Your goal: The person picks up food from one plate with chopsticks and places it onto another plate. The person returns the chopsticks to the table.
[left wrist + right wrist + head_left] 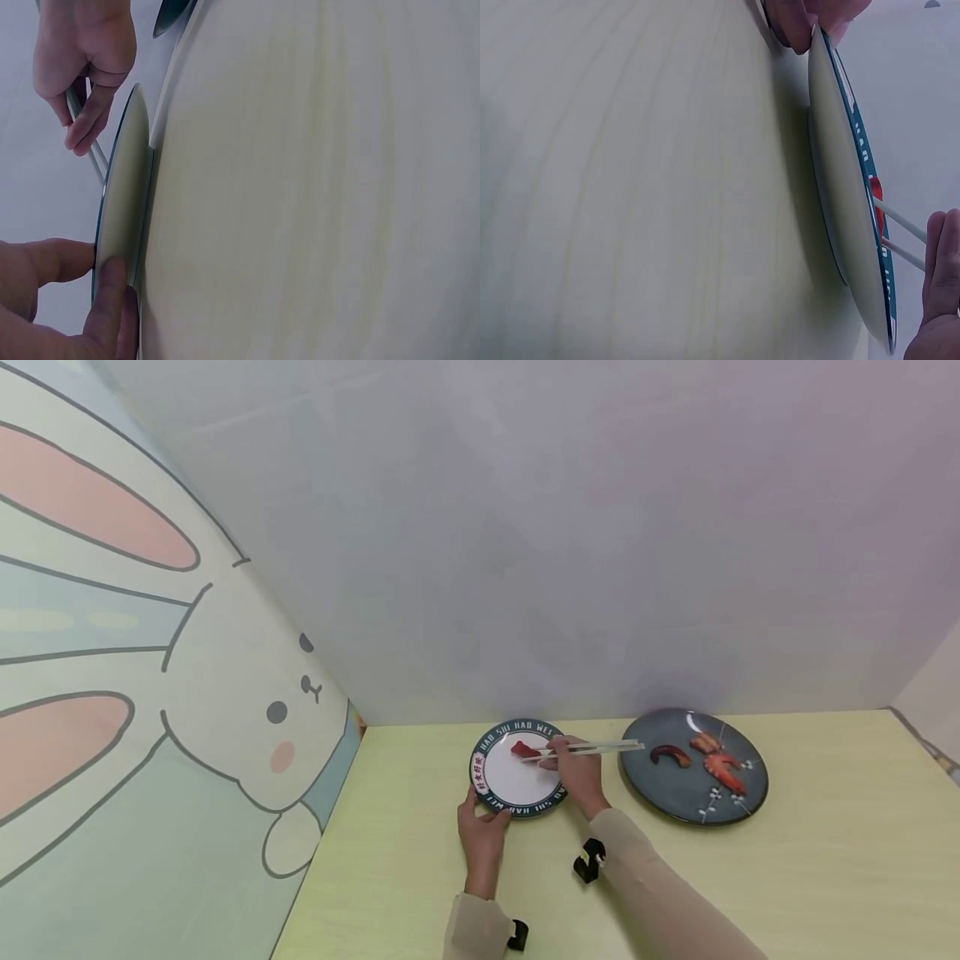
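A small white plate with a dark green lettered rim point(517, 787) lies on the table. My left hand point(482, 835) pinches its near-left edge between thumb and fingers; the left wrist view shows fingertips point(112, 281) against its underside. In my right hand point(581, 772) is a pair of pale chopsticks point(611, 746), held over the plate's right side. Their tips are at a red piece of food point(524, 749) on the white centre. From the right wrist view, the red piece point(877, 196) shows just above the rim, with the chopstick tips at it.
Right of the small plate stands a larger dark blue-grey plate point(667, 797) with white blossom drawings. It bears a dark curved piece point(670, 755), a light brown piece point(705, 742) and an orange shrimp point(725, 774). A grey wall point(570, 568) rises behind the pale yellow table point(847, 827).
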Action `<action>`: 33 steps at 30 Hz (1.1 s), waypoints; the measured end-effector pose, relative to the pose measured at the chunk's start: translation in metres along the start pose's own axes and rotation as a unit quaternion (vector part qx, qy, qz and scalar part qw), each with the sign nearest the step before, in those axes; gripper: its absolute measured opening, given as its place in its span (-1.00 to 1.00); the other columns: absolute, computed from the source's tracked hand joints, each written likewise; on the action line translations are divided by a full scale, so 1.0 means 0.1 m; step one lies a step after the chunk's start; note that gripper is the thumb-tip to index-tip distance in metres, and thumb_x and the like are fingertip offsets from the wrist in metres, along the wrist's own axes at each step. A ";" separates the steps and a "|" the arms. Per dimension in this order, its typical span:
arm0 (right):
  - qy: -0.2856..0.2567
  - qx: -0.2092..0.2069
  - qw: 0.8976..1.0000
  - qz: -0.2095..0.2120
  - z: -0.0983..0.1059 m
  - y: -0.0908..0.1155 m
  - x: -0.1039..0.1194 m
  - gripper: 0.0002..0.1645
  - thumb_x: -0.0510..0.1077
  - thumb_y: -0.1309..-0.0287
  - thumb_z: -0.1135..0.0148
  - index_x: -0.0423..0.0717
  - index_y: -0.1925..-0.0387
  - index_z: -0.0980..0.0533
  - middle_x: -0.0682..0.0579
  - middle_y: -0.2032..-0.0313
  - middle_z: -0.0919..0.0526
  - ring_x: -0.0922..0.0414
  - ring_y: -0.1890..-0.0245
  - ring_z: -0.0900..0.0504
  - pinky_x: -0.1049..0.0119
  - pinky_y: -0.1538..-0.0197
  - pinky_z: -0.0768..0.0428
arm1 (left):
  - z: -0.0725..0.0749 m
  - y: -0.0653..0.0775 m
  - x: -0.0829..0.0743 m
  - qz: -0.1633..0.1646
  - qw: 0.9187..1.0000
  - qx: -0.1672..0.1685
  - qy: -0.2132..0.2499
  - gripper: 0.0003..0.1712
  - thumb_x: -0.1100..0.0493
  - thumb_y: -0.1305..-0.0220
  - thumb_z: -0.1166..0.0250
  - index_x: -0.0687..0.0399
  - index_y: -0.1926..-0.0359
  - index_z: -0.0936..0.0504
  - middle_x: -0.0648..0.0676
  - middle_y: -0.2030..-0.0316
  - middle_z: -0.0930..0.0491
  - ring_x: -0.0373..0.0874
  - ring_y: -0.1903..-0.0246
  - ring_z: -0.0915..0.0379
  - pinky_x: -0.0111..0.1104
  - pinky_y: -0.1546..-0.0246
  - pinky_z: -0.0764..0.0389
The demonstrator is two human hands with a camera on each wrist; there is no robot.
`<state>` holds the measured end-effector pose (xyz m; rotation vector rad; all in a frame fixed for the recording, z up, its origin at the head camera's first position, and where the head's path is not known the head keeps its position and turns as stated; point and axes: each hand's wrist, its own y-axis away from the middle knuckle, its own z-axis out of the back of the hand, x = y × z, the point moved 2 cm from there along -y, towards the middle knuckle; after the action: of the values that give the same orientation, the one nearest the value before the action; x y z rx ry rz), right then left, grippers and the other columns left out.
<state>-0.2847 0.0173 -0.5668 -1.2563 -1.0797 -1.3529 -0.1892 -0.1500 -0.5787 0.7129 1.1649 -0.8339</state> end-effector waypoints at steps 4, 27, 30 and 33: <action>-0.006 0.001 1.000 -0.008 0.03 0.00 0.03 -0.60 -0.13 -0.61 -0.06 -0.38 0.08 -0.69 -0.26 0.23 -0.80 0.05 0.34 -0.86 0.28 0.10 -0.77 | 0.00 0.00 0.01 -0.004 1.000 0.005 -0.007 -0.08 0.50 -0.15 -0.43 0.41 -0.53 -0.30 0.32 -0.20 -0.45 -0.09 0.26 -0.56 -0.47 0.36 -0.61; -0.014 -0.032 0.999 0.040 0.02 0.05 0.04 -0.67 -0.22 -0.51 -0.15 -0.45 0.13 -0.70 -0.33 0.22 -0.78 -0.04 0.39 -0.85 0.54 0.44 -0.51 | 0.01 0.03 -0.05 -0.008 1.000 0.001 -0.005 -0.07 0.51 -0.10 -0.45 0.43 -0.52 -0.31 0.36 -0.18 -0.46 -0.07 0.27 -0.58 -0.44 0.37 -0.62; -0.013 -0.041 0.999 0.026 0.05 0.04 0.01 -0.66 -0.19 -0.52 -0.16 -0.43 0.13 -0.70 -0.31 0.23 -0.79 0.04 0.41 -0.85 0.52 0.49 -0.42 | 0.00 0.02 -0.03 -0.008 1.000 0.001 -0.003 -0.06 0.51 -0.10 -0.45 0.42 -0.52 -0.31 0.36 -0.18 -0.46 -0.07 0.27 -0.58 -0.45 0.37 -0.61; -0.023 -0.042 0.999 0.009 0.07 0.04 0.00 -0.65 -0.16 -0.52 -0.19 -0.43 0.10 -0.70 -0.30 0.22 -0.78 0.08 0.42 -0.85 0.52 0.50 -0.43 | -0.01 0.01 -0.03 -0.010 1.000 0.001 -0.001 -0.06 0.51 -0.09 -0.45 0.43 -0.52 -0.31 0.36 -0.18 -0.46 -0.08 0.28 -0.57 -0.46 0.38 -0.60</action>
<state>-0.2794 0.0239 -0.5667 -1.3625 -1.0500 -1.3730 -0.1889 -0.1482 -0.5759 0.7027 1.1702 -0.8518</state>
